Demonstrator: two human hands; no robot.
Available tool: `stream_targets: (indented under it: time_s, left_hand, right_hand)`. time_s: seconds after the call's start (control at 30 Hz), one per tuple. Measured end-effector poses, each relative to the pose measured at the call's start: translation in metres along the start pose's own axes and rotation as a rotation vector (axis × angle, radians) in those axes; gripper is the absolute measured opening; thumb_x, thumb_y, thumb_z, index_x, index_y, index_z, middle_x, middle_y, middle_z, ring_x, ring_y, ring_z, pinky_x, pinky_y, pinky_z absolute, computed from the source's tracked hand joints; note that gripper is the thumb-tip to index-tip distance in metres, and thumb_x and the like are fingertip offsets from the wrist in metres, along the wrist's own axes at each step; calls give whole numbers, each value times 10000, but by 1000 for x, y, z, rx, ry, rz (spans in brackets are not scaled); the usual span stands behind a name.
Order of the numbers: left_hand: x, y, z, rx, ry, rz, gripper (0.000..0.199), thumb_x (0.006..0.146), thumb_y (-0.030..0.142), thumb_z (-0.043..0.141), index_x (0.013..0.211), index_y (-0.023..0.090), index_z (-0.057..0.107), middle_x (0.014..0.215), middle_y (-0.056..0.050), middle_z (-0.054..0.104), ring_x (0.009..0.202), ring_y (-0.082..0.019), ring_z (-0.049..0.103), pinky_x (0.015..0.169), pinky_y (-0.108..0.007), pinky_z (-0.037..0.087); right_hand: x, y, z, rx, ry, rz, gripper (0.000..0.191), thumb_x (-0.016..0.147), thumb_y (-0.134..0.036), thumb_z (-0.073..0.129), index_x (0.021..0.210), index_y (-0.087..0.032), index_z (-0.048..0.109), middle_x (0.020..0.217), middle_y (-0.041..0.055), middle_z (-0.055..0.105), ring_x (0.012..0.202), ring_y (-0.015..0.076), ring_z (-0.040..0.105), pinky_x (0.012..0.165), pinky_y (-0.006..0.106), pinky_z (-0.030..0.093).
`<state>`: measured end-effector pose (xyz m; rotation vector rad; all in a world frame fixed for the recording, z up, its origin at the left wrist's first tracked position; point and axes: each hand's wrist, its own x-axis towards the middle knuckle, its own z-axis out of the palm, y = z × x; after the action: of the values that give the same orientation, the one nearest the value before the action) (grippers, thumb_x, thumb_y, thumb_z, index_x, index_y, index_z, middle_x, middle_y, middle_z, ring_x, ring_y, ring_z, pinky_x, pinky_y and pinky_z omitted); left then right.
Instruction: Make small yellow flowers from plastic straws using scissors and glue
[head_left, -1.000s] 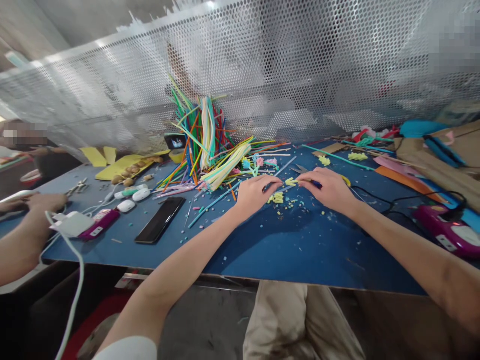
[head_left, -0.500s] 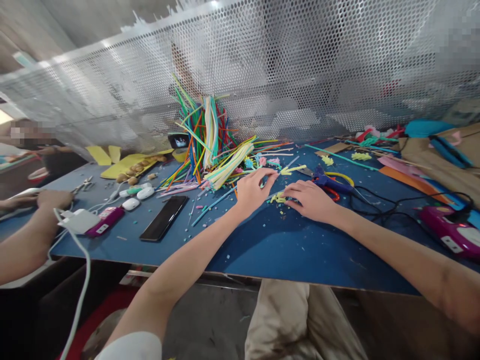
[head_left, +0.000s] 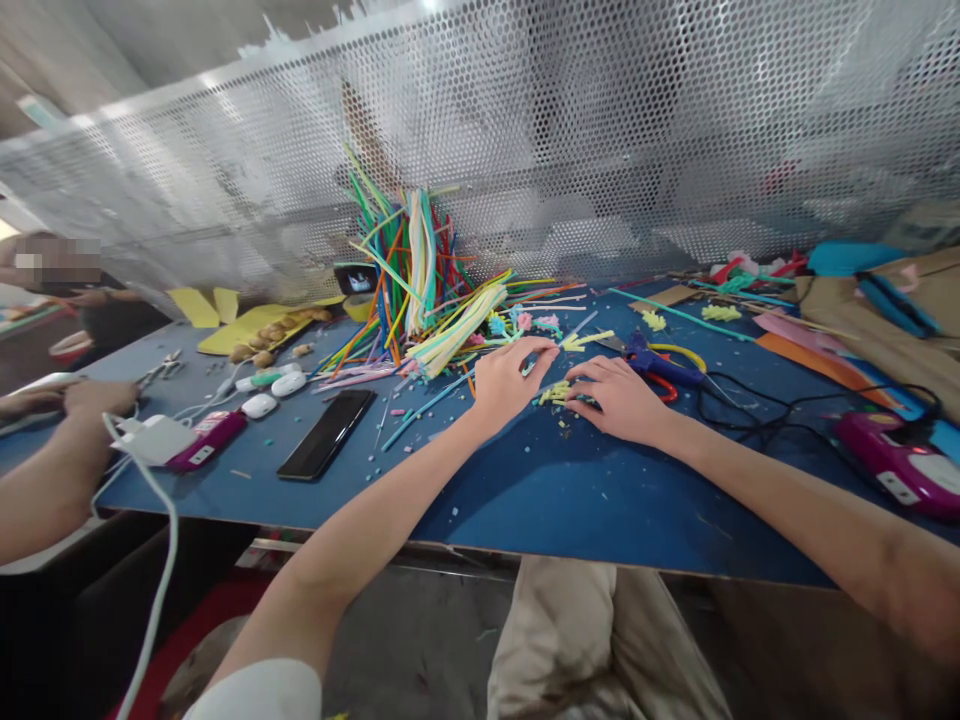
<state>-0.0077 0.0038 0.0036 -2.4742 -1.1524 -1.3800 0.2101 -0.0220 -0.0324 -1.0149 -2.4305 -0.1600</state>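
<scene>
Blue tabletop, mid-frame: the blue-handled tool now lies uncovered, seemingly idle; my right hand curls at the central yellow pieces, my left hand nearly pinches; I can't tell either grip.

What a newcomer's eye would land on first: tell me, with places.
Probably the bright heap of coloured stems at the back of the blue table, before the perforated metal screen. Then the person's left hand and right hand, close together by small yellow pieces. The dark phone lies left of them.
</scene>
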Motion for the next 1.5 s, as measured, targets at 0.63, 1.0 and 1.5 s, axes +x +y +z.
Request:
stream_targets:
  time_s: [0.63,1.0,1.5]
  left_hand:
    - [0,-3,1,15,-23,-25,193,994,367,611,1033,254,762,1013,13,785,714,-100,672,713,-235,480]
    - [0,-2,2,16,-50,-26,206,997,373,606,1053,259,768,1021,-1,787,756,-109,692,698,-240,482]
    - [-2,3,1,56,-130,60,169,994,314,605,1035,254,758,1022,-14,782,805,-117,709,688,-229,485]
  right_hand:
    - [3,-3,-9,277,-49,23,107,889,-130,570,821,-208,547,800,20,641,772,166,594,764,287,461]
    - [-1,3,-11,271,68,-160,227,1017,-215,484,1095,-232,697,1038,81,709,991,212,660,895,386,555]
    - [-7,-3,-44,231,272,-132,110,998,-267,586,1019,-243,691,979,33,744,927,189,673,870,366,558]
